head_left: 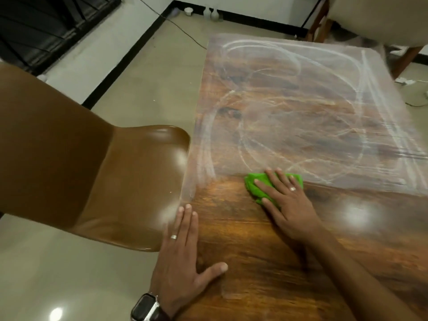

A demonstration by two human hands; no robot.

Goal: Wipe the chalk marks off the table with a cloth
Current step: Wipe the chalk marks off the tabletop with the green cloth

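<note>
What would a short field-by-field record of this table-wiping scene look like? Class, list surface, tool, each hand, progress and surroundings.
surface: wooden table, chalk marks across its far part
tool: green cloth, bunched, at the near edge of the chalked area
right hand: fingers spread flat, pressing on the cloth
left hand: flat on the table's left edge, ring on one finger, watch on the wrist
progress: near strip looks clean; far part is chalky
surroundings: brown chair left of the table, pale chair at the far side
</note>
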